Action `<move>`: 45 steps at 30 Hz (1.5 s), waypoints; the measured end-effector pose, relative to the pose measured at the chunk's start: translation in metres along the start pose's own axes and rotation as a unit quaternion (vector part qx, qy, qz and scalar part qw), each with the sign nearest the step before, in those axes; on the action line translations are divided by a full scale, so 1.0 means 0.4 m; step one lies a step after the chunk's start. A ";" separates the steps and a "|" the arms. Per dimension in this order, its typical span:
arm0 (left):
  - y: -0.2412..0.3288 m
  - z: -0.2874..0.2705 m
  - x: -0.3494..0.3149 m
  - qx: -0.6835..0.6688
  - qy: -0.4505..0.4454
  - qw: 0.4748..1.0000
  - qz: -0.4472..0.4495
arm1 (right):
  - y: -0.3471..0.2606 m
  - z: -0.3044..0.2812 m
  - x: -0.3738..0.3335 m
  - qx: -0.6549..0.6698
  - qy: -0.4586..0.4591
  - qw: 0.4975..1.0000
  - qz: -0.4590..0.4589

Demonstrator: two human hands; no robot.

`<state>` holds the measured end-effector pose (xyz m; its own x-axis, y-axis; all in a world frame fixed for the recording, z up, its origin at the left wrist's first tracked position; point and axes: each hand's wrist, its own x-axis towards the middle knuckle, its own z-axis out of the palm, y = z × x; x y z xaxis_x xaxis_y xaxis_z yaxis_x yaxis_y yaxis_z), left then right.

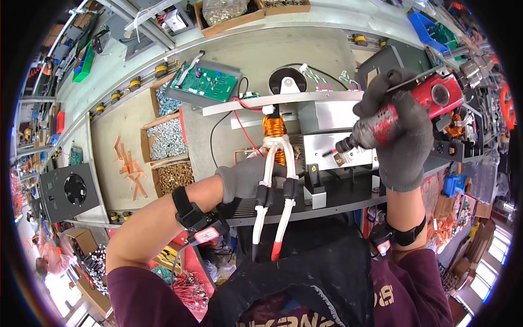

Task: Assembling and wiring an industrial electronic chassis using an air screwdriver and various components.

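Note:
In a grey work glove, my right hand [406,141] is closed round a red power screwdriver [436,95]. Its dark bit points left and down, just over the silver metal block [327,150] in the open dark chassis [348,204]. My left hand [248,177], also gloved, reaches into the chassis beside the copper-wound coil [274,128]. The coil and two thick white cables [265,182] hide its fingertips, so its hold cannot be made out. These cables run from the coil toward me, with black sleeves partway; one ends in red, the other in black.
Left of the chassis stand cardboard trays of silver screws [168,139] and brass-coloured fasteners [174,179], with copper strips [129,166] beside them. A green circuit board [204,82] lies on a grey plate beyond. A dark panel with a fan [75,189] is at far left.

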<state>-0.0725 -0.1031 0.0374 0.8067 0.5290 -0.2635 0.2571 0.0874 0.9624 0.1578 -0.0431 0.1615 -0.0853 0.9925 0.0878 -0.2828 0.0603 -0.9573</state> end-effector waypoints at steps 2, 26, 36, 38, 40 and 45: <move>0.011 0.005 -0.003 -0.074 0.003 0.996 -0.041 | 0.015 0.007 0.013 0.004 -0.010 1.000 -0.014; 0.003 -0.001 -0.012 0.133 0.037 0.990 -0.020 | 0.086 0.110 0.063 -0.104 -0.109 0.984 0.099; 0.011 0.007 -0.013 0.094 0.078 0.992 -0.021 | 0.068 0.108 0.052 -0.164 -0.109 0.978 0.067; 0.002 0.011 -0.007 0.055 0.072 0.996 -0.016 | 0.064 0.106 0.052 -0.165 -0.113 0.978 0.065; -0.009 0.014 -0.003 0.015 0.068 0.998 -0.012 | 0.060 0.105 0.053 -0.213 -0.127 0.968 0.030; -0.035 0.025 0.003 -0.002 0.070 0.998 -0.002 | 0.050 0.103 0.048 -0.225 -0.143 0.964 -0.004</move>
<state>-0.0697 -0.1122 0.0231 0.7235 0.6412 -0.2555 0.2578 0.0923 0.9618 0.1110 -0.0274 0.1554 -0.3621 0.9261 0.1060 0.1538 0.1715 -0.9731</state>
